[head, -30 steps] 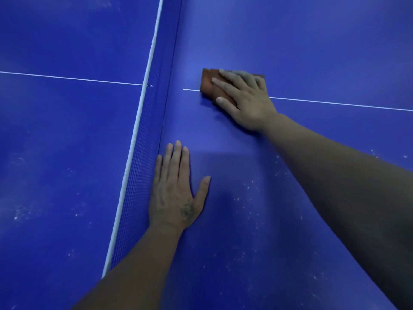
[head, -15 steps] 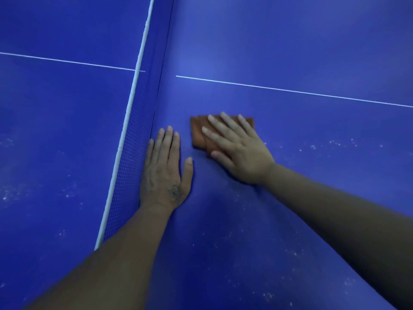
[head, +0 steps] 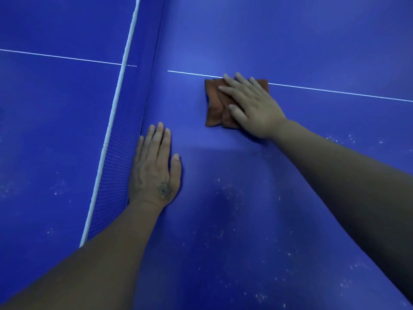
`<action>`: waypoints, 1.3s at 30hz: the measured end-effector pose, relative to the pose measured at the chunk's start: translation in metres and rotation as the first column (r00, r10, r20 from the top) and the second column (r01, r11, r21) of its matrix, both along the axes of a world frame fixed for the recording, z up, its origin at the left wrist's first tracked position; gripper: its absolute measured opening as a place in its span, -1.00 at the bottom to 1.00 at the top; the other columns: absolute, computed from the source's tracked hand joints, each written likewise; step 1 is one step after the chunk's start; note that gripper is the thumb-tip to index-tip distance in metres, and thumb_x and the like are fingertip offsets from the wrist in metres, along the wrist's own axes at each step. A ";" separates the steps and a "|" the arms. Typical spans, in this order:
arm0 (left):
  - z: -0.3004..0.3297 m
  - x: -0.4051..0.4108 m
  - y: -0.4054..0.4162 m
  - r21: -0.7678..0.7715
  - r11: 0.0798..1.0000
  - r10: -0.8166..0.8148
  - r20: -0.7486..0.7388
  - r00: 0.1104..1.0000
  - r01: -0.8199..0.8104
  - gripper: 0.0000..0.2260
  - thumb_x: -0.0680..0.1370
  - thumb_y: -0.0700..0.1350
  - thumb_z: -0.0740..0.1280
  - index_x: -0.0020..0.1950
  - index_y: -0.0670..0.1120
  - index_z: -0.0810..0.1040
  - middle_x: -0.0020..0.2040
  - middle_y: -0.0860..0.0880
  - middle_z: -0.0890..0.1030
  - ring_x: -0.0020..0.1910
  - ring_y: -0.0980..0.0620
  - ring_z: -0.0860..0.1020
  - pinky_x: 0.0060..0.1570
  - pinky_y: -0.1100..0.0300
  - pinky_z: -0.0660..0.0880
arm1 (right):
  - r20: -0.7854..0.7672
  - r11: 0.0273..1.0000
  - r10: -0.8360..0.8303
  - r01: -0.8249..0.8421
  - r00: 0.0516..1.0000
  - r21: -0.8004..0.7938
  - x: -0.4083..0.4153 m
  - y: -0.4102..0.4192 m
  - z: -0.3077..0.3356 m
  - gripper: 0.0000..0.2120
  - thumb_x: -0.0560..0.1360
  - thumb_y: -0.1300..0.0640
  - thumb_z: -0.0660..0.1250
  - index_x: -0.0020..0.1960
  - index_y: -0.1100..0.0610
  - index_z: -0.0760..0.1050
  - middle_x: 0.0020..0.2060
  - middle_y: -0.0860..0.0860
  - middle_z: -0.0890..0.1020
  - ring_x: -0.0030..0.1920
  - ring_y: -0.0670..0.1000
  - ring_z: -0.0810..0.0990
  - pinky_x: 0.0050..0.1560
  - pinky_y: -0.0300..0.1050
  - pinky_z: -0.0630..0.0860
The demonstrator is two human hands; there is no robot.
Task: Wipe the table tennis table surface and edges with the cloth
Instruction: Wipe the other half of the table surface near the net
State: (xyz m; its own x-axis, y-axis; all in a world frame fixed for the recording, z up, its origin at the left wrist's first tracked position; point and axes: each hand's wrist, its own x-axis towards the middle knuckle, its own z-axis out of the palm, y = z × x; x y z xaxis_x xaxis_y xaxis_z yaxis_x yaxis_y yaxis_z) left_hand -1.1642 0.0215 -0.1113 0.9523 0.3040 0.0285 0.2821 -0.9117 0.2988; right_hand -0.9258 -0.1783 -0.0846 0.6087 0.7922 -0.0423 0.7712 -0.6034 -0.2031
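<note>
The right hand (head: 252, 106) lies flat on a folded brown cloth (head: 218, 106), fingers straight and slightly spread, pressing it onto the blue table (head: 290, 41). The cloth sits on the near half of the table, its far edge touching the white centre line (head: 335, 91), and it is well apart from the net (head: 125, 139). Most of the cloth shows to the left of the hand; the rest is hidden under the palm.

The left hand (head: 154, 168) rests palm down on the bare table, holding nothing. Its fingers are straight and close together, the thumb set out to the side, and its little-finger edge lies just beside the foot of the net. Pale specks of dust (head: 225, 191) dot the surface near both forearms.
</note>
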 end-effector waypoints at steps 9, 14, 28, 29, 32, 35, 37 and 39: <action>0.001 0.001 0.000 0.001 1.000 -0.002 -0.005 1.000 0.002 -0.42 0.71 -0.01 0.04 0.70 -0.23 0.24 0.74 -0.14 0.18 0.74 -0.11 0.08 0.72 -0.11 0.00 | 0.070 0.999 0.033 -0.035 0.997 0.023 -0.103 -0.020 -0.011 -0.43 0.71 -0.13 0.06 0.67 0.03 0.20 0.68 0.03 0.15 0.68 0.13 0.07 0.63 0.21 0.06; 0.000 0.001 -0.001 0.009 1.000 -0.007 0.008 1.000 0.007 -0.42 0.71 0.00 0.04 0.69 -0.25 0.26 0.73 -0.17 0.19 0.74 -0.14 0.10 0.71 -0.15 0.02 | 0.011 0.971 0.237 -0.237 0.971 -0.004 -0.144 -0.038 -0.011 -0.39 0.71 -0.25 0.09 0.67 0.02 0.21 0.68 0.02 0.14 0.69 0.12 0.04 0.65 0.22 0.03; 0.004 0.002 -0.003 0.033 0.999 0.013 -0.031 0.999 -0.012 -0.40 0.69 -0.01 0.08 0.71 -0.22 0.21 0.74 -0.14 0.15 0.75 -0.11 0.05 0.72 -0.14 -0.01 | 0.075 0.963 -0.269 0.270 0.960 -0.003 -0.021 -0.057 -0.017 -0.40 0.70 -0.25 0.01 0.68 -0.04 0.17 0.69 -0.06 0.12 0.69 0.06 0.04 0.66 0.18 -0.04; 0.005 0.001 -0.003 0.034 0.999 0.012 -0.031 0.999 -0.011 -0.40 0.69 -0.02 0.08 0.71 -0.22 0.21 0.74 -0.14 0.15 0.75 -0.11 0.06 0.72 -0.14 -0.01 | 0.087 0.968 -0.250 0.252 0.964 -0.004 -0.039 -0.059 -0.018 -0.40 0.71 -0.24 0.01 0.68 -0.03 0.16 0.69 -0.05 0.12 0.69 0.07 0.04 0.66 0.19 -0.02; 0.007 0.001 -0.004 0.023 1.000 0.006 -0.025 1.000 -0.006 -0.40 0.67 -0.04 0.10 0.71 -0.23 0.22 0.74 -0.16 0.16 0.74 -0.14 0.07 0.72 -0.12 -0.02 | 0.090 0.993 -0.120 0.120 0.989 0.005 -0.106 -0.071 -0.021 -0.41 0.72 -0.23 0.01 0.68 -0.01 0.16 0.69 -0.02 0.11 0.69 0.09 0.04 0.64 0.23 0.04; 0.009 0.001 -0.002 0.029 1.000 -0.008 -0.042 0.999 0.009 -0.39 0.67 -0.05 0.11 0.71 -0.24 0.21 0.74 -0.17 0.15 0.74 -0.15 0.06 0.72 -0.11 -0.03 | 0.012 0.999 0.034 -0.035 0.999 0.014 -0.179 -0.085 -0.020 -0.38 0.71 -0.23 0.10 0.69 0.00 0.15 0.70 0.00 0.08 0.69 0.11 0.01 0.63 0.28 0.06; 0.010 0.000 -0.002 0.022 1.000 -0.014 -0.037 0.999 0.015 -0.39 0.67 -0.04 0.12 0.71 -0.24 0.21 0.74 -0.17 0.15 0.74 -0.15 0.07 0.72 -0.12 -0.02 | -0.022 0.993 0.115 -0.115 0.993 -0.003 -0.207 -0.093 -0.019 -0.39 0.72 -0.21 0.09 0.69 0.01 0.13 0.70 0.00 0.06 0.70 0.12 0.00 0.63 0.29 0.05; 0.011 0.000 -0.001 0.015 1.000 -0.015 -0.041 0.999 0.016 -0.38 0.67 -0.03 0.12 0.71 -0.24 0.21 0.74 -0.17 0.14 0.74 -0.15 0.06 0.72 -0.12 -0.02 | -0.030 0.990 0.139 -0.139 0.990 -0.004 -0.200 -0.093 -0.017 -0.45 0.75 -0.15 0.01 0.69 0.01 0.14 0.69 -0.02 0.08 0.69 0.10 0.01 0.64 0.26 0.05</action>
